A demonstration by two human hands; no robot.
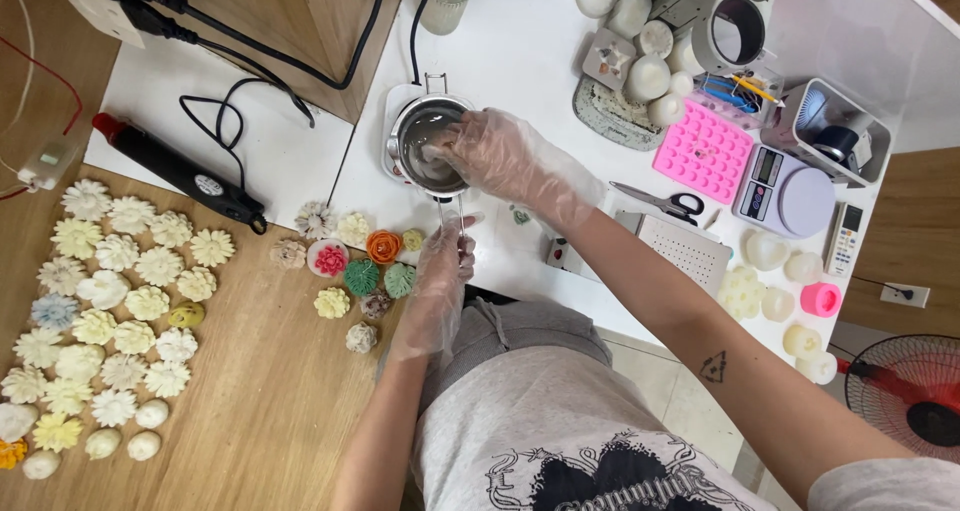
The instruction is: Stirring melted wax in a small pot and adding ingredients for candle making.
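A small metal pot (420,136) with pale liquid sits on a white heater base (392,101) on the white table. My right hand (500,156), in a clear plastic glove, reaches over the pot's right rim, fingers closed on something small that I cannot make out. My left hand (440,271), also gloved, grips the pot's thin metal handle (450,211) just below the pot. Both arms come up from the bottom of the view.
Many flower-shaped wax pieces (110,301) lie on the wooden board at left, coloured ones (365,266) near my left hand. A black heat tool (180,171), scissors (660,201), pink mould (703,151), scale (785,186) and white moulds surround the pot. A fan (910,391) stands at right.
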